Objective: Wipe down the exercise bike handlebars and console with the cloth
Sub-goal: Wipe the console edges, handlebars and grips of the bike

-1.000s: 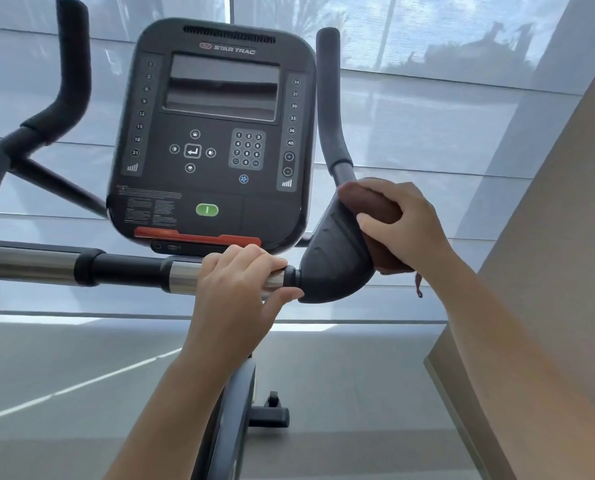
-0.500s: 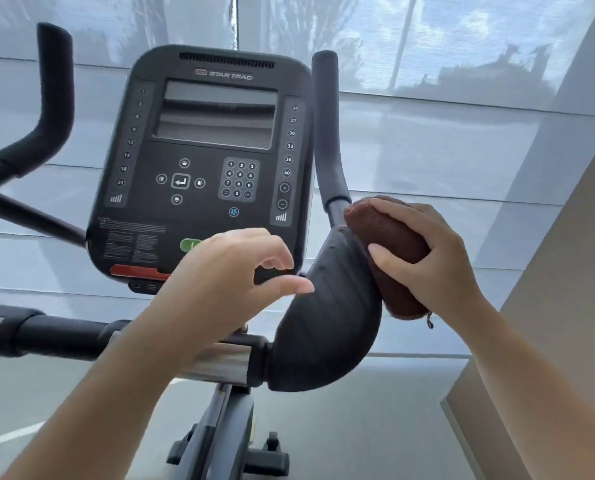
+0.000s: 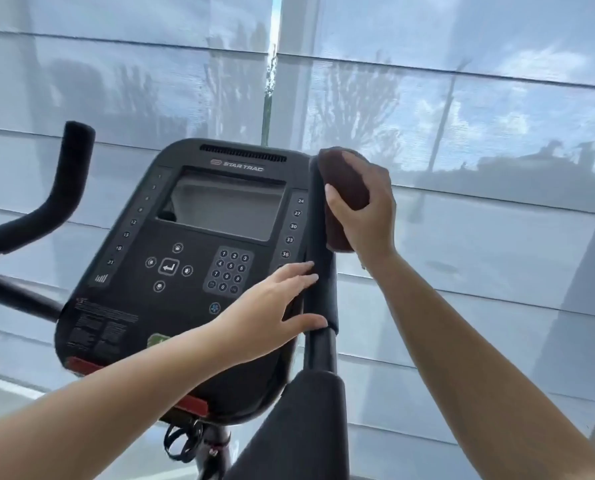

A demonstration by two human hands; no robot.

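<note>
**Exercise bike: cloth at the top of the right handlebar**

- Cloth (image 3: 348, 183): brown, bunched into a wad. Centre-right of the frame, pressed against the upper end of the right handlebar (image 3: 318, 237), just beside the console's top right corner.
- Right hand (image 3: 369, 209): fingers (image 3: 358, 162) and thumb curled round the cloth, gripping it against the bar.
- Left hand (image 3: 268, 306): middle of the frame, below the cloth. Its fingers (image 3: 299, 277) are straight and spread, holding nothing; the fingertips touch the black grip and the thumb lies against its lower end.
- Console (image 3: 133, 306): black, tilted, centre-left. It has a grey screen (image 3: 225, 206), a number keypad (image 3: 228, 271) and a red strip along the lower edge, partly hidden by the left forearm.
- Left handlebar (image 3: 65, 181): black, bent, at the left edge.
- Padded rest (image 3: 310, 427): dark, bottom centre, under the right handlebar.
- Window blind (image 3: 479, 254): pale, translucent, fills the background.
</note>
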